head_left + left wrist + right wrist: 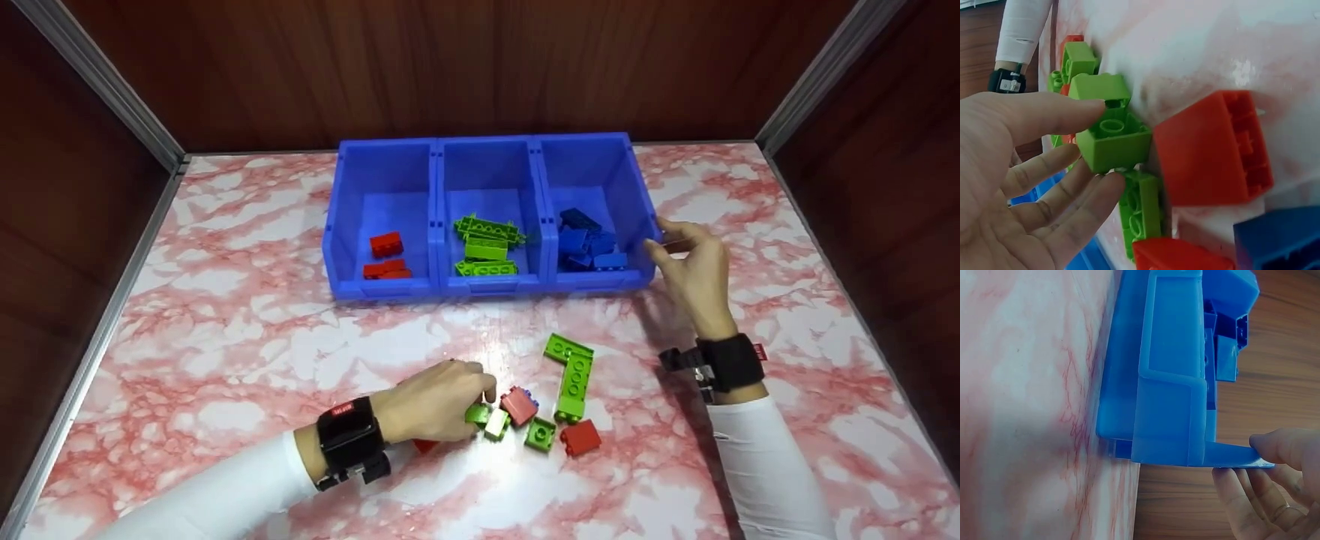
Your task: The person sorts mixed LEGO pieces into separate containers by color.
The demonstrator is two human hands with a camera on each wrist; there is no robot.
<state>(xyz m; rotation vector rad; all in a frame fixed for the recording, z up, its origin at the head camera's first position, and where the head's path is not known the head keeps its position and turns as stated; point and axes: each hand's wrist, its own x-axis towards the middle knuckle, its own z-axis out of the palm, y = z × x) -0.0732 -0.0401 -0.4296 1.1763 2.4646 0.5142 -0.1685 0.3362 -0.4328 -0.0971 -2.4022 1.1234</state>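
Note:
My left hand (439, 401) is low over loose bricks in the head view. In the left wrist view, its thumb and fingertips pinch a green brick (1123, 149), whose hollow underside shows. A second green brick (1100, 87) is right beside it, and a large red brick (1202, 152) lies close by. My right hand (697, 270) holds the right edge of a blue three-part bin (487, 286); the right wrist view shows thumb and fingers on opposite sides of its projecting blue edge (1235, 454).
The bin's left compartment holds red bricks (386, 244), the middle green pieces (486, 249), the right blue bricks (600, 244). In front lie a joined green piece (576, 379), a red brick (581, 437) and a small green brick (540, 435). Wooden walls (465, 67) enclose the marbled table (225, 337).

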